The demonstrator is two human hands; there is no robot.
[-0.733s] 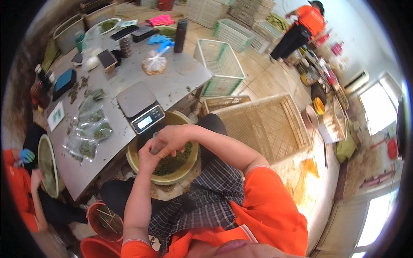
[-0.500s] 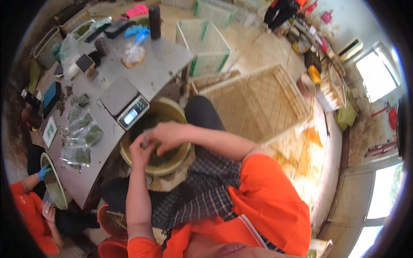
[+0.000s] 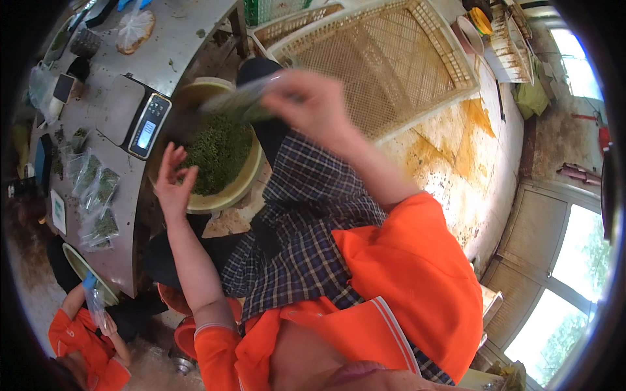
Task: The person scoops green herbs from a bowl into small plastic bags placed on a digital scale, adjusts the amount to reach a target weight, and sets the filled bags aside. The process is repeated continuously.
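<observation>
A yellow-green basin (image 3: 242, 186) full of small green pieces rests against my lap beside the metal table. My left hand (image 3: 172, 184) hovers at the basin's near-left rim, fingers spread, holding nothing. My right hand (image 3: 308, 103) is raised above the basin and pinches a clear plastic bag (image 3: 244, 99) with green pieces in it; the bag is blurred.
A digital scale (image 3: 134, 117) stands on the metal table (image 3: 173, 45) next to the basin. Several filled clear bags (image 3: 96, 189) lie at the table's near end. A large woven tray (image 3: 391, 58) leans behind the basin. Another person in orange (image 3: 85, 339) crouches at lower left.
My right hand has lifted away from the basin with a bag of green pieces. The left hand let go and opened. The view swung closer to the basin.
</observation>
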